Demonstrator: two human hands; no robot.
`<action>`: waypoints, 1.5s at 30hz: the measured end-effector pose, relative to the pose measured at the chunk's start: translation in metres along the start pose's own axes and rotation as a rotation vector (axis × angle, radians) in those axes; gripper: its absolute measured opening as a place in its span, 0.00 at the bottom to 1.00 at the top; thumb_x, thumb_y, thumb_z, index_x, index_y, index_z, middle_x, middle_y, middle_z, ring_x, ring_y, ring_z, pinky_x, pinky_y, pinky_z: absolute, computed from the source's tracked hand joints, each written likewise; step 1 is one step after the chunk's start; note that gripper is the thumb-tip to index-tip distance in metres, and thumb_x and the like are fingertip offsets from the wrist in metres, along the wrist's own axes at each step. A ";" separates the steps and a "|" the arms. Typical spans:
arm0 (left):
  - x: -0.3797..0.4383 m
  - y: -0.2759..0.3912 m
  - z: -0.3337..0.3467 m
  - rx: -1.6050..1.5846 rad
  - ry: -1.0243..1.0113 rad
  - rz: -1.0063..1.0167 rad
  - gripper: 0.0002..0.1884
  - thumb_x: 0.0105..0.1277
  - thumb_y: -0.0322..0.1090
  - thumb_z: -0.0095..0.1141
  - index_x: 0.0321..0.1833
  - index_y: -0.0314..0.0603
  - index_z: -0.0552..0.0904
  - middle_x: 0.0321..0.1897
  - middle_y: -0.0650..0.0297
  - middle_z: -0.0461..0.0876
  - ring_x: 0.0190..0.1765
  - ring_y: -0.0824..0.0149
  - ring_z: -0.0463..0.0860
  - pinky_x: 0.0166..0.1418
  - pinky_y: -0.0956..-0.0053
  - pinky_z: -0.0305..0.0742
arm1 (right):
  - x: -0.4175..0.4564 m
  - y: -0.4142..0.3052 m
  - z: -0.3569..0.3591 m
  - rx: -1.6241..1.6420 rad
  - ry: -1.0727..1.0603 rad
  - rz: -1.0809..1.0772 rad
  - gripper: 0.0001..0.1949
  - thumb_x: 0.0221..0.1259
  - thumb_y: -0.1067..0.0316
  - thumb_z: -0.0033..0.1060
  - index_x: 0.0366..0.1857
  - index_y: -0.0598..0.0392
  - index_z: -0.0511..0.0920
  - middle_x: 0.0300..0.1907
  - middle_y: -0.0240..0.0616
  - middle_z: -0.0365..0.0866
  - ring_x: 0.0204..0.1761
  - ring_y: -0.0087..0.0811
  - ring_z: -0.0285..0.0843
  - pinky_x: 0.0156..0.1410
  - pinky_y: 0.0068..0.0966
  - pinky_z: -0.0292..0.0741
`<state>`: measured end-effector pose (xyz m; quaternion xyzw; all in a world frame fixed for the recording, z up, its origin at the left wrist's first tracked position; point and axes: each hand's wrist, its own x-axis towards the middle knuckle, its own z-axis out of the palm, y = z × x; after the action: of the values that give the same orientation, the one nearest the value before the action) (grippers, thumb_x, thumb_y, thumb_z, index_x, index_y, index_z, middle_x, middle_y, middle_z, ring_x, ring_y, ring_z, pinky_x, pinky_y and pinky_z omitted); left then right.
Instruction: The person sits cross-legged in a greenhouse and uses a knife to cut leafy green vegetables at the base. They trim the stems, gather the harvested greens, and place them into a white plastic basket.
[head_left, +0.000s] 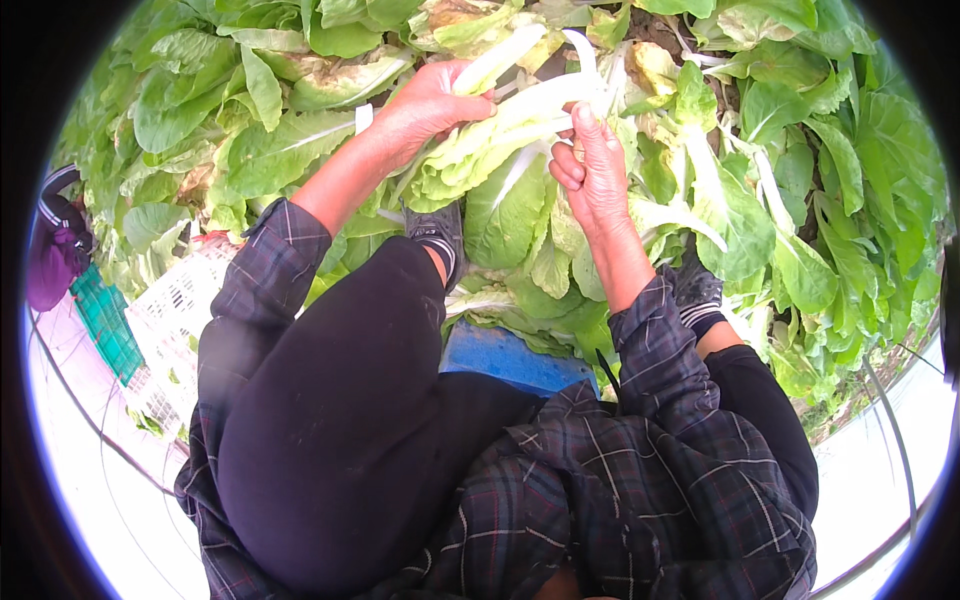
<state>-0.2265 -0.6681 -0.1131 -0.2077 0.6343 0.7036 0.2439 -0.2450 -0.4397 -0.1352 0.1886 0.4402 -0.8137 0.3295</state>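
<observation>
Over the leafy bed, my left hand (439, 101) grips a pale green head of leafy vegetable (517, 120), perhaps Chinese cabbage. Its frilly leaf ends point down and left, while its white stalk end lies up and right. With curled fingers, my right hand (592, 154) pinches at the stalks near that end; exactly what sits between thumb and finger is partly hidden. A pale stalk (501, 58) stands out above my left thumb. Just below the head, a broad green leaf (506, 210) with a white midrib hangs between my shoes.
Loose leaves (739, 202), some yellowed or browned, cover the ground around my feet. Between my legs is a blue plastic object (514, 360). At left stand a white perforated crate (184, 292) and a green crate (105, 319), near a purple item (56, 262).
</observation>
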 end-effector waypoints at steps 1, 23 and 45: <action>0.000 0.001 0.002 0.021 -0.050 -0.044 0.09 0.61 0.33 0.67 0.41 0.43 0.80 0.24 0.75 0.76 0.23 0.82 0.71 0.26 0.84 0.63 | 0.002 -0.004 0.001 0.004 0.022 0.002 0.10 0.71 0.58 0.62 0.44 0.51 0.76 0.30 0.25 0.74 0.15 0.12 0.56 0.18 0.14 0.52; -0.017 0.039 0.022 1.189 0.436 0.952 0.21 0.52 0.33 0.71 0.52 0.52 0.86 0.44 0.67 0.88 0.43 0.61 0.87 0.41 0.70 0.82 | 0.051 -0.039 -0.053 -0.663 0.068 -0.067 0.19 0.73 0.48 0.58 0.40 0.57 0.80 0.22 0.25 0.73 0.19 0.16 0.63 0.26 0.17 0.62; 0.015 -0.028 0.043 1.516 0.281 0.559 0.02 0.52 0.30 0.60 0.28 0.46 0.80 0.28 0.60 0.82 0.29 0.58 0.86 0.31 0.64 0.80 | 0.028 -0.059 -0.074 -1.434 -0.111 -0.312 0.20 0.73 0.52 0.56 0.38 0.63 0.81 0.27 0.54 0.82 0.32 0.53 0.82 0.41 0.41 0.76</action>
<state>-0.2206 -0.6224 -0.1393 0.0933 0.9905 0.0863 0.0520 -0.3052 -0.3649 -0.1575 -0.1795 0.8686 -0.3718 0.2739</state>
